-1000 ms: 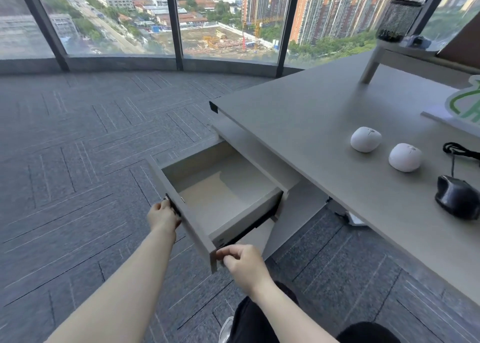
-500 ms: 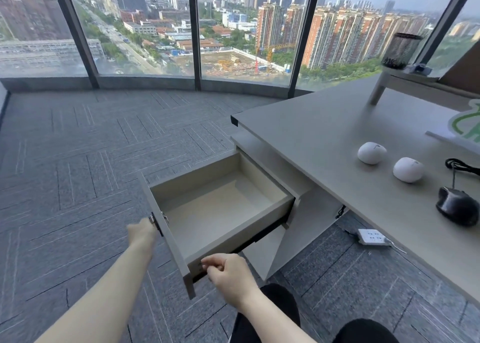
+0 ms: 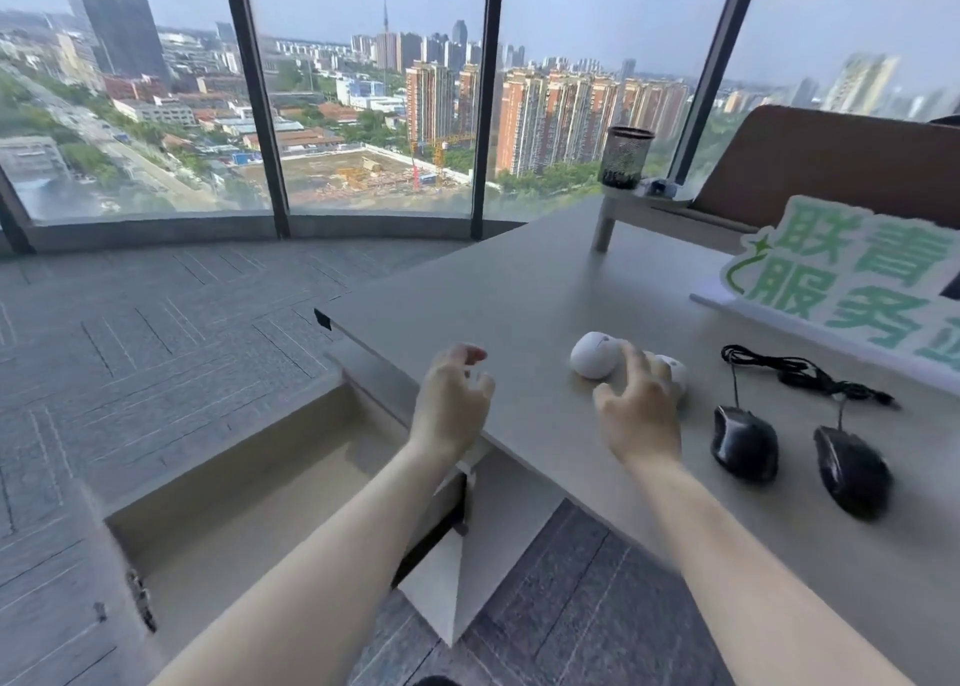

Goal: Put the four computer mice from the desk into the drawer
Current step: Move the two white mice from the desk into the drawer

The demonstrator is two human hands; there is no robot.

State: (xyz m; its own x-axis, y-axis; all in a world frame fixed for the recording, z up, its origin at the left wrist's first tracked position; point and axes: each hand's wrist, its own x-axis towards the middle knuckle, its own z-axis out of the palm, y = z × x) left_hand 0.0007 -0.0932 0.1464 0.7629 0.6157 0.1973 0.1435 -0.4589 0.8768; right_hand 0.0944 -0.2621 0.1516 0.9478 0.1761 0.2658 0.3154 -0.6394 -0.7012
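Now my right hand (image 3: 641, 410) is open over the far round white plastic mouse (image 3: 674, 369); its twin (image 3: 594, 355) sits just left, ahead of my open left hand (image 3: 453, 399).

I see a matt, smooth surface (image 3: 519, 290) under my hands. Ahead of my right hand (image 3: 641, 404), the two white mice (image 3: 595, 355) look like smooth satin plastic. To its right, the two black mice (image 3: 744, 442) shine glossy. The pen cup (image 3: 625, 157) beyond looks like dark wire mesh.
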